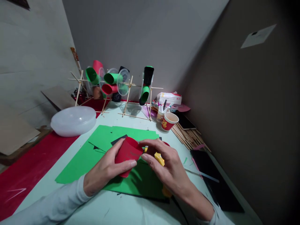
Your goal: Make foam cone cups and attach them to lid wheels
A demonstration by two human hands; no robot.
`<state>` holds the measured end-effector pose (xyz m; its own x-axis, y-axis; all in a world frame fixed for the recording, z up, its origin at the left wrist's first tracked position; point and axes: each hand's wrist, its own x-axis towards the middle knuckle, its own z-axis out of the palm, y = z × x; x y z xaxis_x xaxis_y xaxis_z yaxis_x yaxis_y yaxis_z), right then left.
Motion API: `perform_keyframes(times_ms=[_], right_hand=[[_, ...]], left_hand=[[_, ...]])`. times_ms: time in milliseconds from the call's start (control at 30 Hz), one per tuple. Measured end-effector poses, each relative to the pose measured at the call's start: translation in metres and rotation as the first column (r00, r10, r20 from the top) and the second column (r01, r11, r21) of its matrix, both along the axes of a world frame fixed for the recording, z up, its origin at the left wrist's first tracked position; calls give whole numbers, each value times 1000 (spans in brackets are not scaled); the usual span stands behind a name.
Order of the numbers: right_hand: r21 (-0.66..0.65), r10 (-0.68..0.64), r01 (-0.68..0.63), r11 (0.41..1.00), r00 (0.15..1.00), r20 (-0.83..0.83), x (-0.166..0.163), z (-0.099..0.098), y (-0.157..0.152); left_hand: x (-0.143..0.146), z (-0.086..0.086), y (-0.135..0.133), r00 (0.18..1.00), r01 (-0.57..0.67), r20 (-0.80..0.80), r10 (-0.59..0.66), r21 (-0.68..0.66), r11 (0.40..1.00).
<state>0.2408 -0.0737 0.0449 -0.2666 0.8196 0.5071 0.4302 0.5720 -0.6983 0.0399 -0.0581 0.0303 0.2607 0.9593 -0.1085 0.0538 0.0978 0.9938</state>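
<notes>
A rolled red paper tube (pixel 127 154) is held tilted over the green sheets. My left hand (pixel 111 164) wraps round its left side, with the thumb across the front. At the tube's right edge, the thumb and index finger of my right hand (pixel 165 159) close on the rim. Behind and under that hand sits a yellow tool (pixel 159 158) with a dark cord, largely hidden; it looks like a glue gun. Green sheets (pixel 82 162) lie beneath both hands, with black scraps (pixel 119 139) on them.
Stick frames (pixel 127 97) bearing green, red and black tubes stand at the back. A translucent oval container (pixel 73 120) is at left. To the right are a paper cup (pixel 169 122), a cup of markers (pixel 160 116), wooden sticks (pixel 187 134) and a black flat panel (pixel 217 181).
</notes>
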Motion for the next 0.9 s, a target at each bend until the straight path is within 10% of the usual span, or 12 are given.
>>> perform_keyframes(times_ms=[500,900], right_hand=[[60,105,-106,993,994,23,-7,-10,1],[126,48,-63,990,992,117,-4,-10,5]], left_hand=[[-6,-32,9,928,210,-360,-97,291,933],[-11,-52,20,957,73,-287,54,414,907]])
